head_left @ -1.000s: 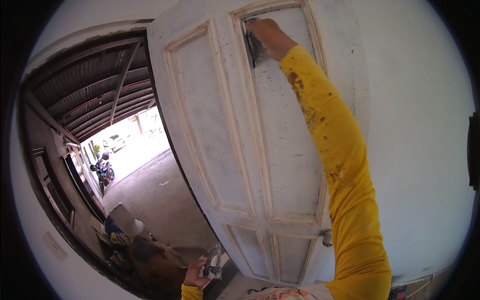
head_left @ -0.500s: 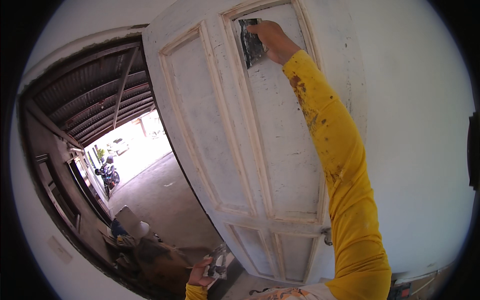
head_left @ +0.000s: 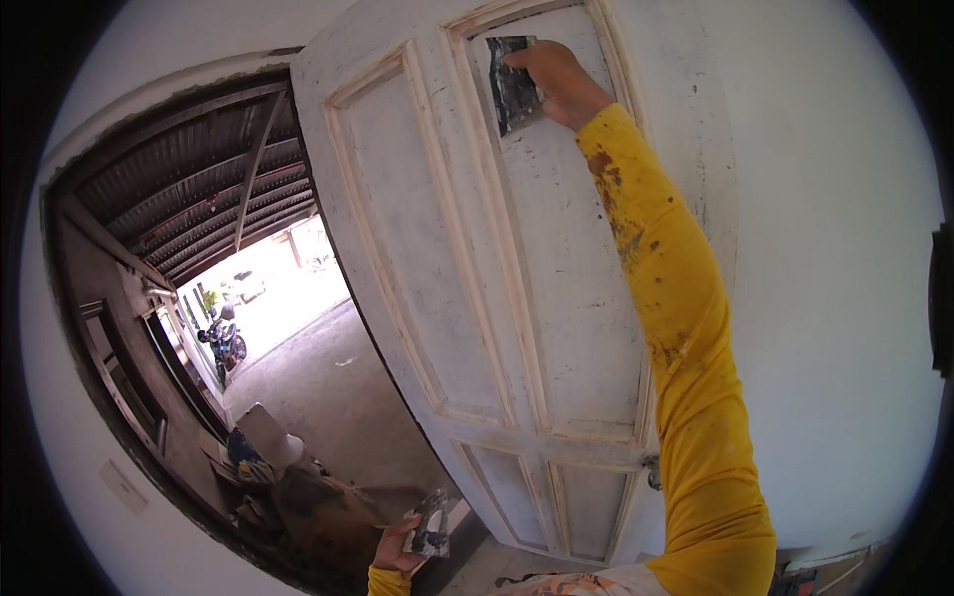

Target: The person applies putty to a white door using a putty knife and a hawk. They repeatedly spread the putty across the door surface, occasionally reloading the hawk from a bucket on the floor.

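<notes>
My right hand (head_left: 564, 83), on a raised arm in a paint-spotted yellow sleeve, grips a wide dark putty knife (head_left: 513, 87). Its blade lies against the upper right panel of a white panelled door (head_left: 586, 288), beside the panel's left moulding. Dark specks and scuffs mark the panel below the blade. Low down, my left hand (head_left: 397, 545) holds a second flat scraper blade (head_left: 429, 526), smeared with whitish and grey paste. How the left fingers wrap its handle is partly hidden.
The door stands open beside a dark-framed doorway on the left. Beyond it are a concrete floor (head_left: 318, 407), a parked motorcycle (head_left: 223, 343) and a metal roof (head_left: 189, 179). A cluttered heap with a white container (head_left: 288, 450) sits near the threshold. The door knob (head_left: 652, 473) is beside my right sleeve.
The right hand and putty knife have shifted slightly right across the upper panel. The whole view has also moved a little. My left hand keeps its hold on the scraper.
</notes>
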The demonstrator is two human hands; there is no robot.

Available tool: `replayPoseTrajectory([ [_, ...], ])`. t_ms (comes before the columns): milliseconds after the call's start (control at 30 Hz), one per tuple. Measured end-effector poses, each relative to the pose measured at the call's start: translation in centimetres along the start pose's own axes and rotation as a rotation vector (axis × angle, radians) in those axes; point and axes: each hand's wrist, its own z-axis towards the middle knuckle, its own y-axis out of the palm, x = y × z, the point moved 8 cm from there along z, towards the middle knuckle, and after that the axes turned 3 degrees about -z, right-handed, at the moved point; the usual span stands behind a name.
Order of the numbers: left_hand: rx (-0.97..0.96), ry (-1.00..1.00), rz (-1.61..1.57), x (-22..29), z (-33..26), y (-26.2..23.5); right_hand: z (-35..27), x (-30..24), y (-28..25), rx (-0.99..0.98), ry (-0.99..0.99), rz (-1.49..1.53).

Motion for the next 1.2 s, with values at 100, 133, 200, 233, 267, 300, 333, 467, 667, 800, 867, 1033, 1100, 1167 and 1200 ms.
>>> replayPoseTrajectory([
  [100, -0.003, -0.015, -0.001, -0.3, 0.3, 0.2, 0.3, -0.9, 0.5, 0.103, 0.001, -0.171],
  [133, 0.004, -0.016, -0.008, -0.3, 0.3, 0.0, -0.8, -1.6, 1.2, 0.126, 0.025, -0.198],
  [200, 0.005, -0.016, -0.020, -0.4, 0.1, -0.2, -0.9, -2.0, 2.1, 0.114, 0.018, -0.221],
  [233, 0.001, -0.020, -0.027, -0.5, 0.3, -0.3, 0.0, -2.0, 2.5, 0.079, -0.013, -0.218],
  [267, -0.003, -0.023, -0.029, -0.4, 0.3, -0.3, 0.7, -2.0, 3.0, 0.044, -0.044, -0.213],
  [300, 0.005, -0.027, -0.037, -0.6, 0.1, -0.6, 1.2, -1.7, 3.4, 0.021, -0.087, -0.215],
  [333, 0.014, -0.028, -0.044, -0.8, -0.1, -0.8, 1.7, -1.3, 3.9, -0.002, -0.131, -0.217],
  [467, -0.025, -0.055, -0.083, -1.4, 1.0, -0.1, 6.7, -0.8, 0.9, -0.083, -0.316, -0.778],
  [667, -0.083, -0.273, -0.542, -4.9, 1.3, -5.8, -0.4, -2.1, 4.8, 0.012, -0.003, -0.266],
  [800, -0.109, -0.295, -0.478, -5.3, 2.3, -5.5, 4.6, -1.4, 4.8, -0.021, -0.354, -0.650],
  [867, -0.138, -0.133, -0.175, -3.7, 2.0, -4.8, 3.6, -0.3, 4.7, -0.067, -0.254, -0.418],
  [1033, -0.310, 0.424, 0.597, -0.8, 1.7, -2.7, -0.8, 0.3, -0.8, 0.042, -0.077, -0.134],
  [1100, -0.350, 0.632, 0.767, -0.7, 1.7, -1.8, -0.4, 0.8, -1.7, 0.066, -0.020, -0.008],
  [1167, -0.377, 0.683, 0.755, -1.1, 2.5, -1.5, 0.5, 0.2, -1.6, -0.005, -0.062, -0.091],
  [1200, -0.384, 0.671, 0.711, -1.4, 2.6, -1.9, 0.1, -0.4, -0.4, 0.008, -0.079, -0.147],
])
